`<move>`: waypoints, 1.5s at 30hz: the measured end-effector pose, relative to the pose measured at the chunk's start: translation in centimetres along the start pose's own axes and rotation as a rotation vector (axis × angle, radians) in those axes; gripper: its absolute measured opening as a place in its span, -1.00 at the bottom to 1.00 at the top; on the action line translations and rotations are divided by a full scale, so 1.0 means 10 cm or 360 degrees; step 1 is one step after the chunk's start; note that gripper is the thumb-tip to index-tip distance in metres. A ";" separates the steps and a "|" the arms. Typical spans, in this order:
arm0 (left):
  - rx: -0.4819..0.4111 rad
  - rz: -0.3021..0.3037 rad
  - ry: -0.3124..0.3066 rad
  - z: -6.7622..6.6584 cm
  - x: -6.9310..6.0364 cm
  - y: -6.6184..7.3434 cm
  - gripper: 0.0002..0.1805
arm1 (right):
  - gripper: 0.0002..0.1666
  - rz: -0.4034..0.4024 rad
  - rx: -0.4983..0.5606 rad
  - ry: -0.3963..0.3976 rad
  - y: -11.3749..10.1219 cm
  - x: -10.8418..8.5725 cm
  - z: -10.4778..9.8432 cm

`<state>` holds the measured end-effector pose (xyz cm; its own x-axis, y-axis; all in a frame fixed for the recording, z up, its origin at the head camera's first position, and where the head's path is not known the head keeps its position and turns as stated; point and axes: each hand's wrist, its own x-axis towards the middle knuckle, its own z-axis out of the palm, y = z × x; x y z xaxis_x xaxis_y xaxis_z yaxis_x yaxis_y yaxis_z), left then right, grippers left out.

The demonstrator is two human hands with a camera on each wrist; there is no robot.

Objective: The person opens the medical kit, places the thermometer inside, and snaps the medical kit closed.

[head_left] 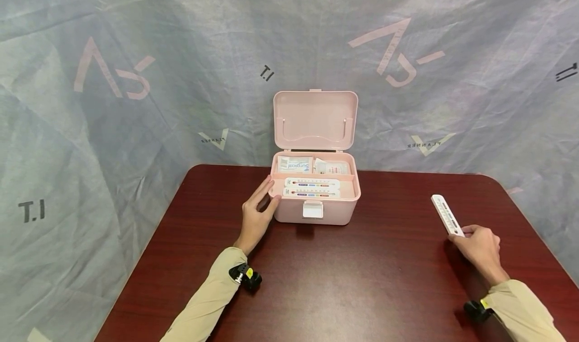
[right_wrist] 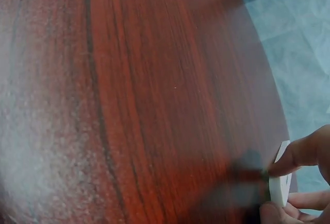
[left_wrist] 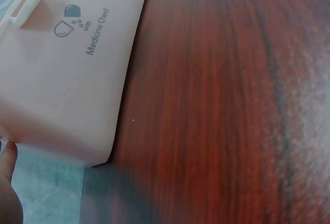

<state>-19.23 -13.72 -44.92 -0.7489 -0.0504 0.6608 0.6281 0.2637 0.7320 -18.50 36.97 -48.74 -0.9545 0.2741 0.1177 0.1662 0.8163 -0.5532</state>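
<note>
A pink medicine chest (head_left: 332, 212) stands at the back middle of the table with its lid (head_left: 315, 121) raised. Two white thermometers (head_left: 312, 193) with coloured scales lie side by side in its front compartment. My left hand (head_left: 259, 216) touches the chest's left side and rim with fingers extended; in the left wrist view only part of this hand shows at the lower left. Over on the right, my right hand (head_left: 480, 246) pinches the near end of another white thermometer (head_left: 445, 212), which points away and to the left. The right wrist view shows its edge between thumb and fingers.
Behind the thermometers, the chest's rear compartments hold a packet marked Surgical (head_left: 294, 164) and a clear-wrapped packet (head_left: 332, 167). A white latch (head_left: 313, 209) hangs on the front. A grey printed cloth (head_left: 181, 55) hangs behind the dark red wooden table (head_left: 344, 281).
</note>
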 end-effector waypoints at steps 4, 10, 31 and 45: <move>-0.0016 0.0000 0.0001 -0.01 -0.01 -0.01 -0.55 | -0.47 -0.0006 0.0025 -0.0008 0.00 0.00 -0.01; -0.0008 0.0005 -0.0012 0.00 -0.01 -0.01 -0.54 | -0.46 -0.0039 0.0061 -0.0011 0.00 -0.01 0.00; 0.0023 -0.0005 0.0006 0.01 -0.01 0.00 -0.54 | -0.57 -0.0225 0.0092 0.0031 -0.09 -0.03 -0.07; 0.0010 -0.0009 -0.0002 0.01 -0.01 0.02 -0.54 | -0.61 -0.0369 0.0110 0.0031 -0.21 -0.03 -0.06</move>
<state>-19.10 -13.58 -44.84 -0.7526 -0.0507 0.6565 0.6226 0.2696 0.7346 -18.41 35.47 -47.10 -0.9601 0.0939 0.2634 -0.0745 0.8218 -0.5648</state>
